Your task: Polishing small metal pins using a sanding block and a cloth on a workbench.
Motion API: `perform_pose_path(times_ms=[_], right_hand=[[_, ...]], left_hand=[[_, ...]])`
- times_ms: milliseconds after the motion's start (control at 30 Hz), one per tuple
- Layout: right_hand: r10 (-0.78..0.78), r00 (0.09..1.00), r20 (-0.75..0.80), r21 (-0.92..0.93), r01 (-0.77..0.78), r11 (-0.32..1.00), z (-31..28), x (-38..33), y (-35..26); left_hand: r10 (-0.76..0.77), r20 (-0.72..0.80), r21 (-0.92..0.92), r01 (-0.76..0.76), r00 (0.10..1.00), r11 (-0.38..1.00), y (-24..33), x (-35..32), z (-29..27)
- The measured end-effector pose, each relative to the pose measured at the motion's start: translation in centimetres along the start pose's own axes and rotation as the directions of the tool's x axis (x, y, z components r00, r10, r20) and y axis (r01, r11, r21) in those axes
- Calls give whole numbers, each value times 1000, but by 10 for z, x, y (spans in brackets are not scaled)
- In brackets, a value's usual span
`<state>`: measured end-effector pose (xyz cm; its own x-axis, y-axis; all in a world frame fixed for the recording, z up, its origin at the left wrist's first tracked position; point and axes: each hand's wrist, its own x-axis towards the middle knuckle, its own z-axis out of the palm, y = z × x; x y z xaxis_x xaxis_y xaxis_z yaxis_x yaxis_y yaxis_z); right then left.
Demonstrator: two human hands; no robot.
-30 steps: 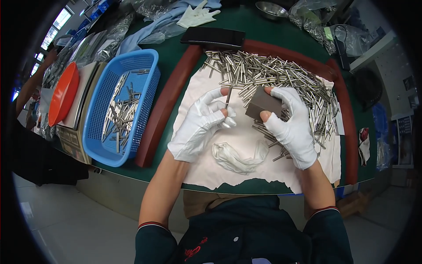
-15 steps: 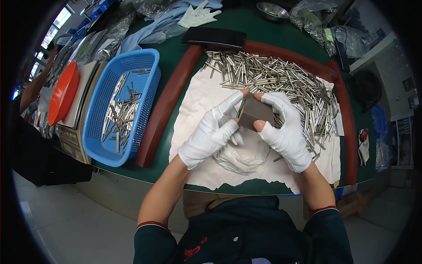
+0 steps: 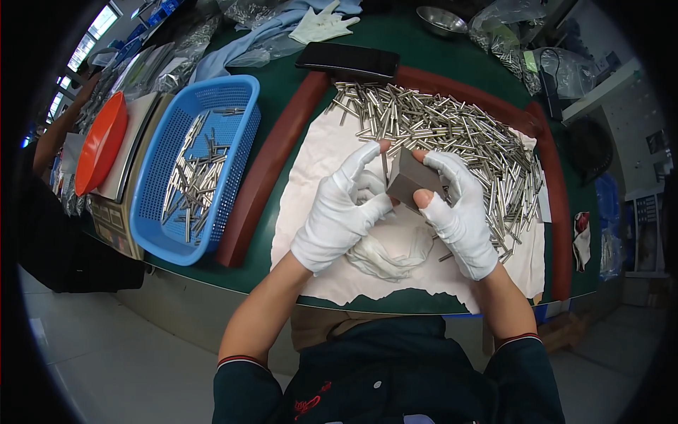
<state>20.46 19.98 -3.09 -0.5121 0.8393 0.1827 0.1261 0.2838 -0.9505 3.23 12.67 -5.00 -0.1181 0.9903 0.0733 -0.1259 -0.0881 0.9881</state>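
Two white-gloved hands meet over a white cloth [image 3: 332, 272] on the green table [image 3: 282, 78]. The left hand [image 3: 342, 212] and the right hand [image 3: 458, 212] together clasp one dark grey block [image 3: 409, 181], fingers curled firmly round its left and right edges, and a single thin metal pin [image 3: 384, 168] stands along the block's left side between the left fingers. Just beyond and to the right lies a heap of silver pins [image 3: 452, 131] (far too many to count). One crumpled white rag [image 3: 385, 254] sits near the wrists. To the left, one blue basket [image 3: 236, 92] holds a few dozen more pins. Far off lie one black tray [image 3: 347, 62], one spare glove [image 3: 321, 25] and one steel bowl [image 3: 441, 20].
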Motion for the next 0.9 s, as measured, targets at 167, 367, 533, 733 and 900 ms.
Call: perform_pose_path(times_ms=[167, 367, 533, 733, 900], right_hand=[[-28, 999, -39, -150, 21, 988, -2, 5, 5], [-81, 997, -14, -154, 78, 985, 0, 1, 0], [-192, 981, 17, -203, 191, 960, 0, -1, -5], [-216, 975, -51, -240, 198, 950, 1, -1, -4], [-265, 962, -57, -299, 237, 924, 2, -2, -1]], left_hand=[[89, 17, 88, -90, 996, 992, 0, -1, 2], [135, 24, 129, -137, 991, 982, -4, -2, 0], [242, 6, 145, -240, 970, 960, -7, -4, 0], [326, 21, 191, -324, 945, 926, -12, -5, -2], [283, 0, 110, -281, 959, 953, -9, -6, 4]])
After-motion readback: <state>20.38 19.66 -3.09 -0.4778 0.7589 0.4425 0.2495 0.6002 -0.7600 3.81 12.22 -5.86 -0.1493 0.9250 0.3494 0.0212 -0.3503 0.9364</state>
